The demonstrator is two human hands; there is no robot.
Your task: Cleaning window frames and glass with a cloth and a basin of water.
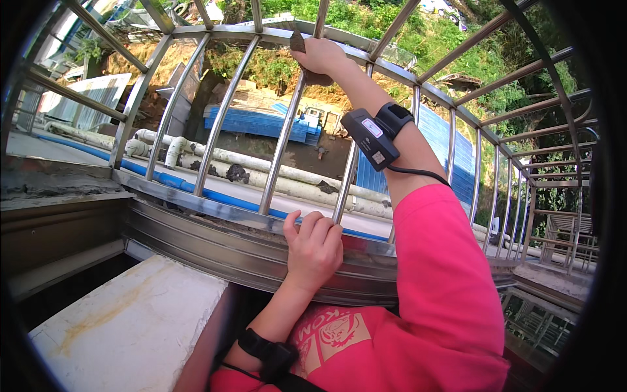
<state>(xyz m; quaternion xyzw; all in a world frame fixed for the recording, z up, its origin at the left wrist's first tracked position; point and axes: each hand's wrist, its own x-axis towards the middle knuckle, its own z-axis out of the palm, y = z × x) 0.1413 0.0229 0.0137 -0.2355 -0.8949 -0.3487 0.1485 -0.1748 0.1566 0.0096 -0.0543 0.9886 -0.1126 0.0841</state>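
My right hand reaches out to the upper crossbar of a stainless-steel window grille. It grips a dark brown cloth, which is pressed around the crossbar where an upright bar meets it. Nearer to me, my left hand curls its fingers over the grille's bottom rail, beside the foot of another upright bar. The fingertips of the left hand are partly hidden behind the rail. A black device with a cable is strapped to my right forearm, and another to my left.
A ribbed metal window track runs below the grille. At the lower left is a white stained slab. Beyond the bars lie a blue pipe and white pipes. Far below are blue sheet roofing and greenery.
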